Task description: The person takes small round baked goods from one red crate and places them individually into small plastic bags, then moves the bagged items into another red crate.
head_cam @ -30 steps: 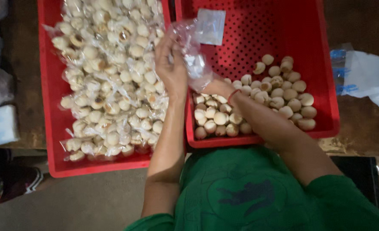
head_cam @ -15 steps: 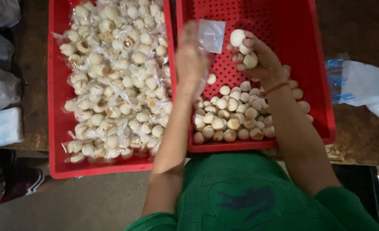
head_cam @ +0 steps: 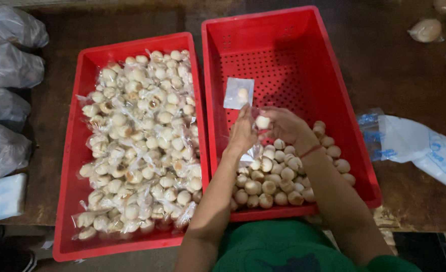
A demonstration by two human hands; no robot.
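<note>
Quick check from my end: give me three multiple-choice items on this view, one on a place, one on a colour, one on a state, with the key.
1. Where do the loose unwrapped balls lie?
A. right crate
B. left crate
C. bare table

2. What colour are both crates?
A. blue
B. red
C. green

3. What does the right hand hold?
A. nothing
B. a knife
C. one pale ball

Key: 1 A, they pile in the right crate, near end; 2 B, the left crate is red too; 3 C, a ball sits at its fingertips, beside the left hand.

Soft, even overhead light; bright red plastic crates (head_cam: 132, 242) look vivid, dark wooden desk (head_cam: 399, 65) dim, edges slightly soft.
</note>
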